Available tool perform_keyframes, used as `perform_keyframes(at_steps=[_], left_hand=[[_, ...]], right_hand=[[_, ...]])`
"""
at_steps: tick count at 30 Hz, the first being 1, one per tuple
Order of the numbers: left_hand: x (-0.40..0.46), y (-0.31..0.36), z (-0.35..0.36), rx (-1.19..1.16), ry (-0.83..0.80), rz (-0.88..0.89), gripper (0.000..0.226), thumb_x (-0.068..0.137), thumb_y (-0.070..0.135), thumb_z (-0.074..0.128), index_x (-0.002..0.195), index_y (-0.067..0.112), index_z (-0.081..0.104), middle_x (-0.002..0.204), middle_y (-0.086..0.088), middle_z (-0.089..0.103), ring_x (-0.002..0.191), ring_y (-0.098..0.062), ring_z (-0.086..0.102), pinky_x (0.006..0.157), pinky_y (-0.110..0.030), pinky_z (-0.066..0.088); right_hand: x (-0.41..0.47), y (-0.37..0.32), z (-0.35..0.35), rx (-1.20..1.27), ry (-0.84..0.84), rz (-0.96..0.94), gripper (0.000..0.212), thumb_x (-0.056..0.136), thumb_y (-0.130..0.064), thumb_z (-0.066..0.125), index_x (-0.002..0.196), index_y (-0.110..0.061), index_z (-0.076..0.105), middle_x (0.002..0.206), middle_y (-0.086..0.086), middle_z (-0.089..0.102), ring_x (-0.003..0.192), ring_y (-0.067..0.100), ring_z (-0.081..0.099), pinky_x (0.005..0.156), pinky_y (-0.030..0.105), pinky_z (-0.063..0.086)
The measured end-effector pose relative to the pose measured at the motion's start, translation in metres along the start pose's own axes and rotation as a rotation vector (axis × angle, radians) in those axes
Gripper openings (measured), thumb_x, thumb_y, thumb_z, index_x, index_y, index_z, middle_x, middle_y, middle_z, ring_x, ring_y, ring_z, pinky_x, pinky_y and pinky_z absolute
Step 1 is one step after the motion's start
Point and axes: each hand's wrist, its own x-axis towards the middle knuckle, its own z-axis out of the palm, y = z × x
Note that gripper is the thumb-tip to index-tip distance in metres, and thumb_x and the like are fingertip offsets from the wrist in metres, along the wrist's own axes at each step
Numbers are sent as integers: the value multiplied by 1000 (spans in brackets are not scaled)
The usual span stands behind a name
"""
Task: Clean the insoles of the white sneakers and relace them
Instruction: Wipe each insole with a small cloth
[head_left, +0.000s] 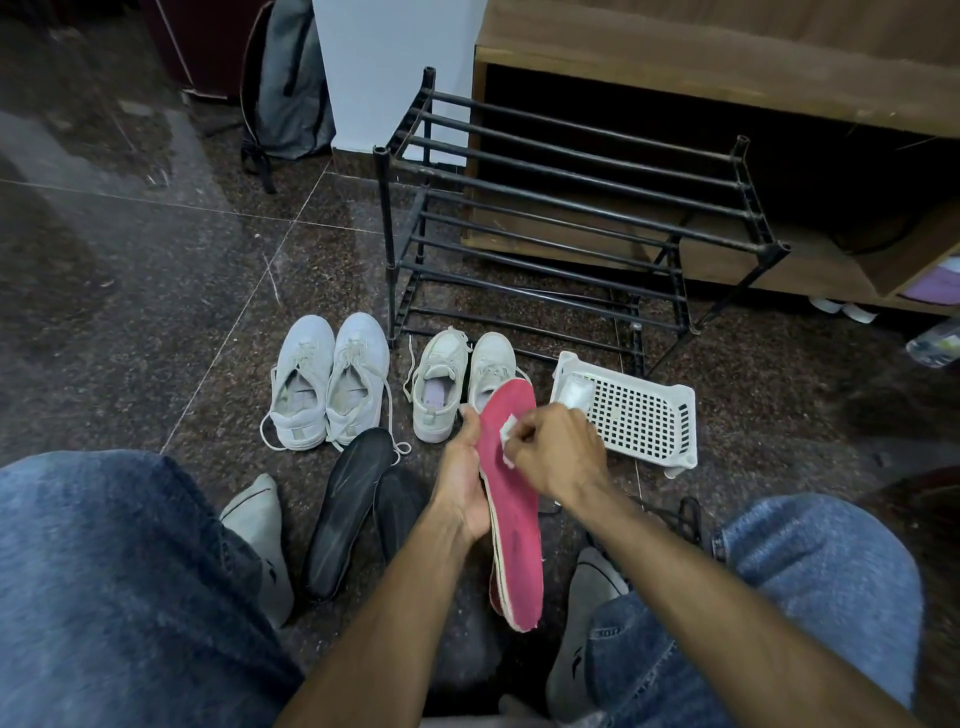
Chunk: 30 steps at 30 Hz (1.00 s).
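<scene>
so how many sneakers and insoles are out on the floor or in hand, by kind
white sneakers: 4
dark insoles: 2
red insole, held in the left hand: 1
total: 7

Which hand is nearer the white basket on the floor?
Right. The right hand, pinching a white wipe on the pink insole, is just beside the white basket; the left hand grips the insole's far edge.

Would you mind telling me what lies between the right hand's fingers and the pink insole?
In the head view, a small white wipe sits pinched in the right hand against the pink insole.
</scene>
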Motion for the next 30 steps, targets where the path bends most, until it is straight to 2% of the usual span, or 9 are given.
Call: perform_keyframes(at_steps=[5, 9, 13, 16, 18, 21, 23, 27, 30], left_hand=[[-2, 5, -2, -42, -20, 2, 74, 95, 65, 31, 126, 4, 61, 107, -20, 69, 95, -33, 69, 82, -47, 58], [-2, 5, -1, -36, -2, 19, 73, 94, 65, 37, 123, 4, 64, 109, -18, 67, 100, -31, 63, 103, -47, 42], [1, 11, -4, -38, 10, 50, 72, 96, 63, 32, 118, 3, 66, 101, -18, 71, 90, -31, 70, 80, -44, 58], [2, 12, -5, -46, -3, 48, 77, 96, 63, 31, 95, 1, 76, 95, -20, 72, 85, -32, 72, 76, -42, 58], [1, 10, -2, -63, -18, 30, 78, 95, 65, 30, 100, 1, 75, 100, -22, 71, 88, -33, 71, 72, -44, 60], [-1, 8, 2, -48, -34, 29, 74, 96, 64, 28, 122, 4, 64, 116, -23, 67, 99, -35, 69, 77, -46, 59], [-1, 10, 3, -46, -28, 35, 73, 97, 64, 30, 121, 4, 63, 113, -22, 68, 97, -34, 70, 75, -45, 59], [3, 20, -2, -41, 15, 36, 71, 94, 63, 35, 106, 1, 67, 95, -20, 70, 88, -33, 69, 81, -45, 56], [5, 26, -5, -47, 66, 37, 70, 94, 63, 36, 110, 0, 65, 96, -19, 71, 90, -31, 66, 85, -45, 52]], right_hand=[[10, 3, -2, 78, 121, 22, 12, 84, -26, 68, 92, -24, 76, 91, -3, 75, 77, 20, 68, 70, 32, 56], [31, -2, -10, 217, 254, 173, 8, 81, -24, 68, 80, -25, 75, 82, -4, 73, 77, 22, 66, 64, 27, 47], [15, -1, 0, 216, 77, 40, 7, 79, -21, 70, 79, -25, 76, 85, -9, 74, 78, 14, 69, 70, 32, 57], [-4, 1, 6, 137, -92, -159, 9, 81, -20, 69, 84, -23, 77, 95, -10, 75, 84, 11, 68, 77, 32, 56], [-2, 2, 1, 81, -64, -247, 11, 83, -19, 68, 88, -22, 77, 96, -9, 74, 81, 12, 67, 75, 33, 56], [14, 0, -8, 148, 103, -120, 10, 85, -18, 67, 88, -21, 76, 94, -7, 73, 78, 13, 66, 72, 31, 55], [17, -3, -7, 181, 144, -71, 9, 83, -19, 68, 86, -22, 76, 88, -6, 74, 75, 14, 66, 70, 32, 56], [-4, -10, -2, 179, -127, -195, 12, 81, -14, 67, 82, -22, 77, 80, -8, 74, 72, 9, 67, 73, 35, 58], [-12, -4, -9, 151, -298, -222, 14, 79, -11, 69, 81, -22, 78, 77, -14, 72, 72, 4, 66, 74, 33, 57]])
